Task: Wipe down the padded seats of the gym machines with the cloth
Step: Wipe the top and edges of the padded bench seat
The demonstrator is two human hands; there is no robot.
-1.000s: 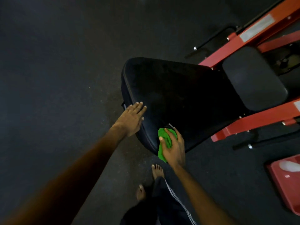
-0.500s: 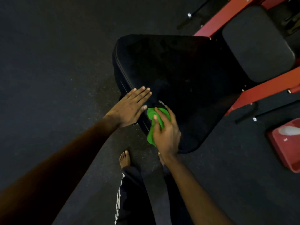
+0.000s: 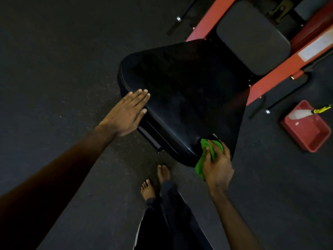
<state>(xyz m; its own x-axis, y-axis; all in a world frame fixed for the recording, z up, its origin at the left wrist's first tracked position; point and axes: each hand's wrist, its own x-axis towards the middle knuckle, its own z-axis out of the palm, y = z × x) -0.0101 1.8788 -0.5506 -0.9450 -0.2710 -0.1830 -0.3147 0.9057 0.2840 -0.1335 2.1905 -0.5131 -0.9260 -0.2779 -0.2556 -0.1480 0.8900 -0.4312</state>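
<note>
Cloth point(image 3: 199, 167) bunched in right hand point(image 3: 218, 168) grip, at seat point(image 3: 180, 87) corner | left hand point(image 3: 124, 114) flat on edge

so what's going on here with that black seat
A person is wiping a gym machine's large black padded seat. Their right hand holds a green cloth against the seat's near corner, while the left hand rests flat on its left edge. Neither hand is on the smaller grey pad on the red frame.
</note>
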